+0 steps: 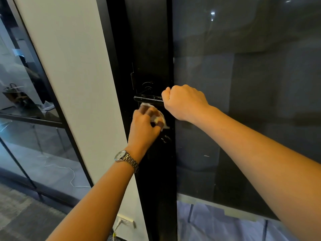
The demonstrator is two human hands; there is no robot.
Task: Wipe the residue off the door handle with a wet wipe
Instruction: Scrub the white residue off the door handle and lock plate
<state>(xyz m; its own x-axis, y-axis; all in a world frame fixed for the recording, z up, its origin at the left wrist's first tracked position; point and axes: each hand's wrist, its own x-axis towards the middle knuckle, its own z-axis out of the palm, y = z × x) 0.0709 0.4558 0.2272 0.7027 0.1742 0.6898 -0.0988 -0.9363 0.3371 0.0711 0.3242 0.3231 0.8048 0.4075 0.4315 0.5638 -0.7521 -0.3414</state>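
Fingers of the right hand [184,101] are curling into a closed fist around the free end of the door handle [148,99], which is sticking out level from the black door frame [151,49], near the frame's right edge where the dark glass panel [251,84] is beginning. White specks and smears are showing along the handle's top face, between the fist and the handle's left tip. Just beneath the handle, the left hand [144,126] is bunching a wet wipe [159,117] against the frame; its fingers are closing on the crumpled white cloth, and the wipe's upper edge is sitting right under the handle's left half, though whether it is actually touching the bar is hard to tell. A metal wristwatch [126,159] is circling the left wrist. Above the handle, a round lock fitting [147,86] is sitting on the same black frame, and below the left hand a small dark fitting is showing on the frame as well. To the left of the frame, a white wall strip [73,84] is running down to a wall socket [126,221] at its lower end, with a plug and cable hanging from it. Further left, a glass partition [26,101] is reflecting the room.
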